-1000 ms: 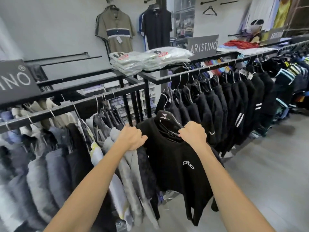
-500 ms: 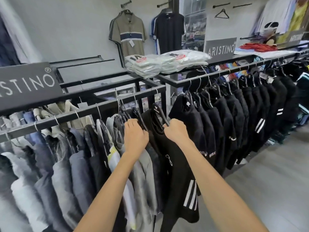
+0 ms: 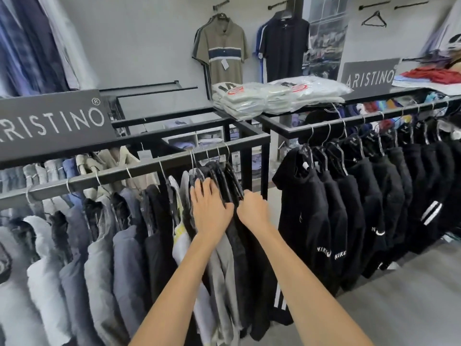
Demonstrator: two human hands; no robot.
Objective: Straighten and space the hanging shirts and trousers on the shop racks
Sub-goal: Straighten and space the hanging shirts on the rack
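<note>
A black metal rack rail (image 3: 139, 168) carries grey, blue and black garments on wire hangers. At its right end hangs a tight bunch of black garments (image 3: 225, 178). My left hand (image 3: 209, 211) lies flat with straight fingers against the shoulders of that bunch. My right hand (image 3: 253, 211) has its fingers curled over the shoulder of the outermost black shirt (image 3: 245, 248), which hangs edge-on with white stripes near its hem. A second rail (image 3: 349, 118) to the right carries a row of black hoodies (image 3: 331, 208).
Bagged folded shirts (image 3: 269, 96) lie on the rack top. Two ARISTINO signs (image 3: 50, 121) stand on the racks. Two polo shirts (image 3: 222, 48) hang on the back wall. Grey floor (image 3: 399, 303) lies to the right.
The black shirt, held facing me a second ago, has been turned edge-on and pushed in at the rail's right end. Both hands moved up to the hanger shoulders; my view swung left.
</note>
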